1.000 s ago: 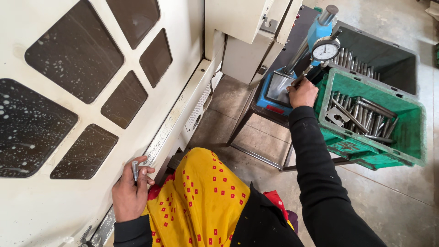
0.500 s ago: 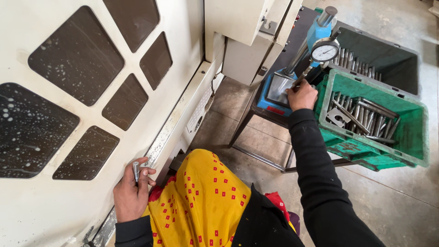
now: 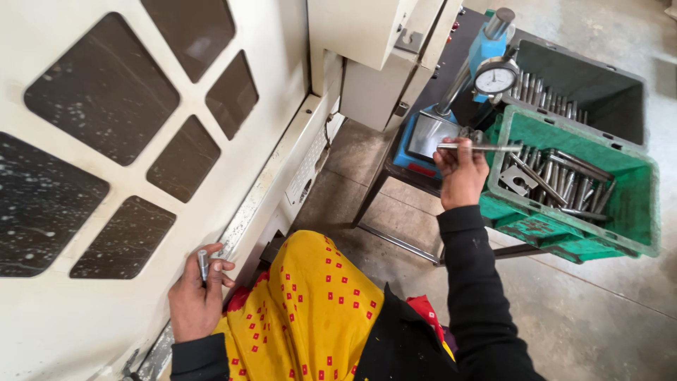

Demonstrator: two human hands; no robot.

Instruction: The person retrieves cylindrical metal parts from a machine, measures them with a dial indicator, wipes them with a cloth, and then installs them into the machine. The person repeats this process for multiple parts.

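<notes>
Head view: my right hand pinches a thin steel rod at one end, level beside the green bin; stiff, light, slick (probably oily). My left hand grips a short pin against the machine door.

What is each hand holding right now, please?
Left hand: closed on a short silver metal pin.
Right hand: closed on a long thin steel rod.
</notes>
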